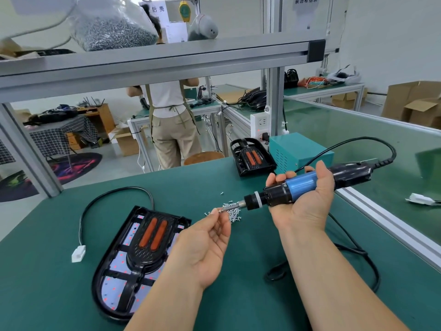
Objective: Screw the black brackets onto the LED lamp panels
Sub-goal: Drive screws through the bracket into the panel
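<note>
While my right hand (307,199) grips the electric screwdriver (286,189) with curled fingers, my left hand (205,244) pinches a screw (220,210) at its bit, above loose screws (235,215). The black bracket (145,237) lies on the LED lamp panel (119,263), on the worktop (47,283) beside my left hand.

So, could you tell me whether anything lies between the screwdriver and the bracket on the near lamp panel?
Only the person's own left hand, pinching a screw at the bit, sits between the screwdriver and the black bracket, covering the right edge of the lamp panel. Nothing else visible does.
</note>
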### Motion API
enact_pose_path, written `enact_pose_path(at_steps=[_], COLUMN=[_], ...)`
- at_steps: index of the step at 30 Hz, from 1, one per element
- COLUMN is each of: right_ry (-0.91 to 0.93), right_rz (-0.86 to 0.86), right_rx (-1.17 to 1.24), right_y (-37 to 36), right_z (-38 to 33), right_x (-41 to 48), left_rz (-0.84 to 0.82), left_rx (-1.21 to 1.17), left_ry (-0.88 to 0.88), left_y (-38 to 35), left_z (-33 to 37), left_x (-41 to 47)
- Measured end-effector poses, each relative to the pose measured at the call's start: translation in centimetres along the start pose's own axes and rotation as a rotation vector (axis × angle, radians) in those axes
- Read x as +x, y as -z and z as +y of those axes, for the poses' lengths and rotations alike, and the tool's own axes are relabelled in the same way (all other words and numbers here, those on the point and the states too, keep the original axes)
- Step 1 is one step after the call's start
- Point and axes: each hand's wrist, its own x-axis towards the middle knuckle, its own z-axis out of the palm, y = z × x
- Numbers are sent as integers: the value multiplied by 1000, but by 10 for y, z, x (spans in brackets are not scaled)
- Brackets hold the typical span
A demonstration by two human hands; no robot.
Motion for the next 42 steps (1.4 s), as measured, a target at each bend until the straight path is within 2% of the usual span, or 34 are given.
enact_pose_path(at_steps=[15,42], right_ry=[9,-7], right_rz=[16,19], right_rx=[-18,-36], right_y=[1,0], right_z=[2,6], right_x=[-1,-4], left_rz=[102,97], left_rx=[-95,-78], left_ry=[-28,-63], left_y=[-5,-6], left_z=[-4,-11], left_x=[0,-3])
